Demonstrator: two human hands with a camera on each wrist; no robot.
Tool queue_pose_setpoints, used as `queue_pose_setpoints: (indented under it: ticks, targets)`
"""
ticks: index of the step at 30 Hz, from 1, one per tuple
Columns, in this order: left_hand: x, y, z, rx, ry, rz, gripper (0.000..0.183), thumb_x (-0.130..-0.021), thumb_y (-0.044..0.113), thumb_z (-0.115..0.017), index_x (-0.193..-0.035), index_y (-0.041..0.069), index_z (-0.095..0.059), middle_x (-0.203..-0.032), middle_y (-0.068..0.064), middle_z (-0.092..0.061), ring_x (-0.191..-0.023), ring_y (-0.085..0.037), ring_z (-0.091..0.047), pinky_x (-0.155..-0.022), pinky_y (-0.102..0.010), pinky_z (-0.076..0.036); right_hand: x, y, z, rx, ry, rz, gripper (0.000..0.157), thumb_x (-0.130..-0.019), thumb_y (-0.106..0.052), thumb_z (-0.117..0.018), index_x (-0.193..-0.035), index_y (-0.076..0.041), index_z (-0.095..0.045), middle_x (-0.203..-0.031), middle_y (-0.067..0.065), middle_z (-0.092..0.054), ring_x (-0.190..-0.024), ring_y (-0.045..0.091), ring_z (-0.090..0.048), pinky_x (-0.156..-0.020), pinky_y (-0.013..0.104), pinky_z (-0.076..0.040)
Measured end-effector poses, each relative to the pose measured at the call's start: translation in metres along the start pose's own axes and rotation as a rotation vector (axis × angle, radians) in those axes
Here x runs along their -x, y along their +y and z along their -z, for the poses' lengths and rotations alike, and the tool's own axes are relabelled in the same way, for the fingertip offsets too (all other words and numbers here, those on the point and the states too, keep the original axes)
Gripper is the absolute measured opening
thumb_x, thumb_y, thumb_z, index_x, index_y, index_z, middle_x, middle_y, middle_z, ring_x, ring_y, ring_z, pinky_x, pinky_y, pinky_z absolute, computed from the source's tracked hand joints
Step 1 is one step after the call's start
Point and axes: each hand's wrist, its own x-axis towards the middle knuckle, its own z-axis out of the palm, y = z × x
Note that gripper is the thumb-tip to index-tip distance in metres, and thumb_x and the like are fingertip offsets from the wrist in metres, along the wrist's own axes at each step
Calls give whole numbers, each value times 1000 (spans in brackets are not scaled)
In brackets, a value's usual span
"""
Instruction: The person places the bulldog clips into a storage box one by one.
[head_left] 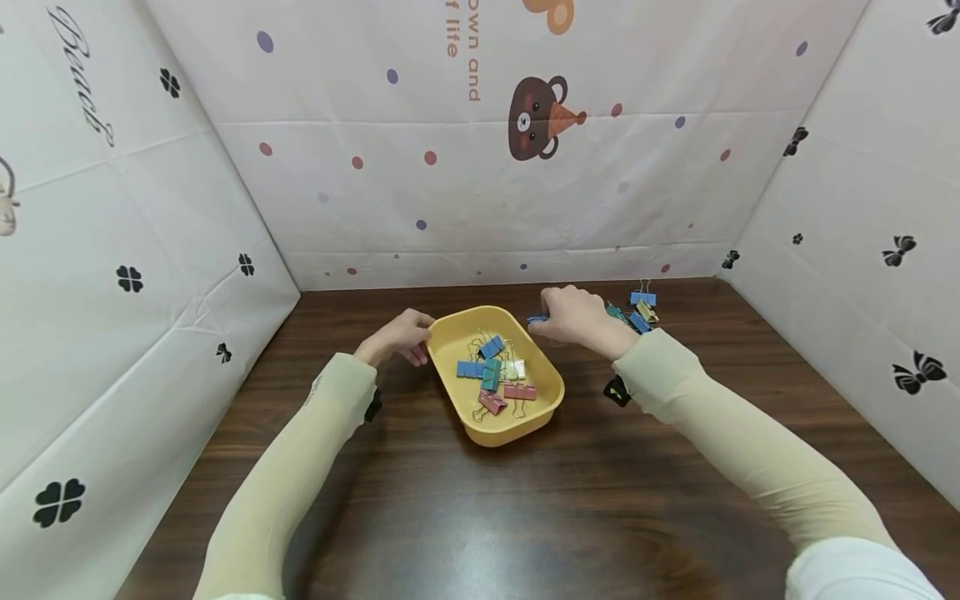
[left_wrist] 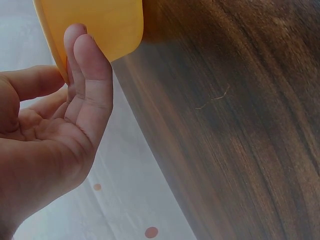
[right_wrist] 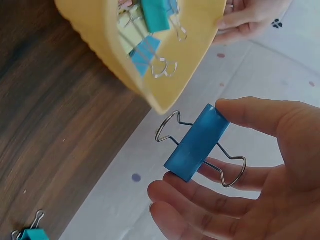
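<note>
A yellow plastic bin [head_left: 551, 375] stands on the table with several blue, teal, yellow and pink binder clips [head_left: 491, 375] in it. My left hand [head_left: 405, 335] pinches the bin's rim at its left side, with the thumb and fingers on either side of the wall in the left wrist view. Beside the bin's far right edge, my right hand [head_left: 577, 317] holds a blue binder clip [right_wrist: 197, 142] between thumb and fingertips. Both wire handles of that clip are spread outward.
To the right of my right hand lies a small pile of blue, yellow and teal binder clips [head_left: 642, 312], partly hidden by the hand. The dark wooden table [head_left: 450, 517] meets printed white sheets [head_left: 450, 200] at the back and sides.
</note>
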Motion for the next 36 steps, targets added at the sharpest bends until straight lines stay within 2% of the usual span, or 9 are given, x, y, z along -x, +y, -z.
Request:
queue_pose_setpoints:
  ticks: [7, 13, 19, 23, 30, 33, 36]
  targets:
    - [-1, 0, 0, -3, -1, -2, 44, -96, 5, -40, -139, 0, -47, -72, -9, -59, -53, -15, -62, -56, -31, -58, -1, -16, -8, 17, -38, 43, 39, -88, -45, -65, -99, -8, -62, -77, 5, -60, -62, 19, -55, -48, 28, -37]
    - [-1, 0, 0, 19, -11, -5, 44, -96, 3, -39, -139, -2, -46, -71, -8, -59, -52, -14, -61, -54, -30, -58, 1, -27, -14, 13, -64, 70, 37, -87, -46, -65, -93, -10, -61, -77, 4, -57, -62, 18, -51, -49, 28, -34]
    - [0, 0, 0, 25, -11, 0, 44, -96, 3, -39, -139, -3, -46, -71, -8, -59, -52, -15, -61, -54, -30, -57, -2, -23, -15, -27, -49, 83, 41, -88, -48, -63, -102, -9, -63, -83, 5, -62, -66, 19, -56, -49, 30, -40]
    - [0, -1, 1, 22, -3, 3, 44, -96, 3, -39, -139, -2, -46, -72, -9, -60, -52, -15, -61, -54, -30, -57, -14, -1, -17, -79, 18, 17, 35, -91, -43, -60, -98, -9, -63, -84, 8, -64, -68, 23, -58, -51, 32, -42]
    - [-2, -4, 1, -3, -2, 10, 44, -94, 3, -40, -137, -2, -49, -72, -9, -60, -53, -15, -62, -55, -30, -58, -33, 64, -29, -195, 143, -97, 30, -95, -32, -55, -96, -3, -63, -85, 15, -65, -64, 24, -58, -49, 32, -43]
    - [-2, -3, 0, 5, 4, 12, 44, -94, 3, -40, -137, -1, -49, -71, -9, -60, -53, -16, -62, -55, -31, -58, -38, 93, -33, -234, 193, -107, 28, -96, -25, -54, -98, 1, -63, -87, 20, -66, -65, 28, -60, -56, 38, -48]
    - [-1, -1, 0, 17, 2, 10, 44, -95, 3, -40, -138, -1, -48, -72, -9, -60, -52, -16, -62, -55, -31, -58, -39, 117, -37, -252, 218, -130, 28, -97, -21, -52, -105, 4, -62, -98, 25, -65, -79, 36, -62, -72, 51, -51]
